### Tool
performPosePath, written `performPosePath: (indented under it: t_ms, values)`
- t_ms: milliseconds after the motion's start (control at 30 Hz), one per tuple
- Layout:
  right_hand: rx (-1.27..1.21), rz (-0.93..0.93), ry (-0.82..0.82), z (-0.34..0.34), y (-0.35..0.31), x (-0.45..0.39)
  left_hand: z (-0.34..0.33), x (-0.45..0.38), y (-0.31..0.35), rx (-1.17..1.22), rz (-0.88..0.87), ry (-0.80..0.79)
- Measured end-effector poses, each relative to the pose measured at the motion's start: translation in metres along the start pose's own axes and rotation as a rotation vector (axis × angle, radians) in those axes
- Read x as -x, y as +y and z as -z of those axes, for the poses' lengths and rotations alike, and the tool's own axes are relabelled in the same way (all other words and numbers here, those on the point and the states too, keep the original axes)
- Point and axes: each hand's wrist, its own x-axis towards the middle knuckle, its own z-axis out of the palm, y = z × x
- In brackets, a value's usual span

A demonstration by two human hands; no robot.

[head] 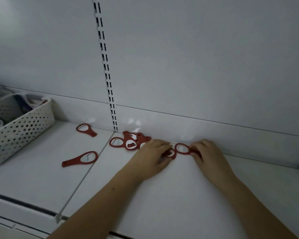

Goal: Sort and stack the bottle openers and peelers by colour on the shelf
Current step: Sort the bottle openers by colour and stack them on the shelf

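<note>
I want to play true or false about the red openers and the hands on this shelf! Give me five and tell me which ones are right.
1. The right hand holds a red opener by its handle. True.
2. All the openers are blue. False: every opener in view is red.
3. A white basket with holes stands at the left end of the shelf. True.
4. The left hand is inside the basket. False: it rests on the shelf beside the right hand, touching another red opener.
5. Two openers lie alone left of the shelf's seam, a near one and a far one. True.
</note>
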Motion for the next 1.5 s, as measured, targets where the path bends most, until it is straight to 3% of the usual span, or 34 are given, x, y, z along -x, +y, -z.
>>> performPosePath:
  t_ms: [267, 433, 567, 700, 800, 933, 1133, 1200, 1300, 1400, 1500]
  values:
    - [-0.25, -0.306, -0.053, 0.012, -0.009, 0.002, 0.015, 0.004, 0.015, 0.146, 0.006, 0.221]
    - [-0.291, -0.34, -0.12, 0.024, -0.012, 0.007, 0.026, 0.005, 0.025, 0.544, 0.225, 0.336]
    - [-0.382, -0.339, -0.07, 0.027, -0.013, 0.008, 0.029, 0.005, 0.02, 0.872, 0.331, 0.349]
    - [-0.891, -0.417, 0.049, 0.041, -0.02, 0.001, 0.032, 0.003, 0.021, 1.11, 0.335, 0.292]
    - [-1.294, -0.473, -0.025, 0.044, -0.029, 0.003, 0.032, 0.004, 0.025, 1.173, 0.308, 0.202]
    - [-1.074, -0.412, -0.1, 0.034, -0.038, 0.005, 0.028, 0.005, 0.029, 1.216, 0.256, 0.11]
    - [-1.078, -0.521, -0.083, 0.02, -0.045, 0.004, 0.025, 0.004, 0.03, 1.256, 0.265, 0.094]
    - [-0.942, -0.492, -0.067, 0.016, -0.044, 0.004, 0.031, 0.004, 0.029, 1.237, 0.29, 0.139]
    - [-0.66, -0.377, -0.045, 0.012, -0.042, 0.006, 0.055, 0.006, 0.021, 1.223, 0.341, 0.332]
    - [-0.386, -0.198, -0.13, 0.003, -0.049, 0.01, 0.08, 0.012, 0.002, 1.289, 0.414, 0.508]
    - [-0.24, -0.108, -0.164, -0.001, -0.059, 0.007, 0.086, 0.023, -0.013, 1.308, 0.492, 0.504]
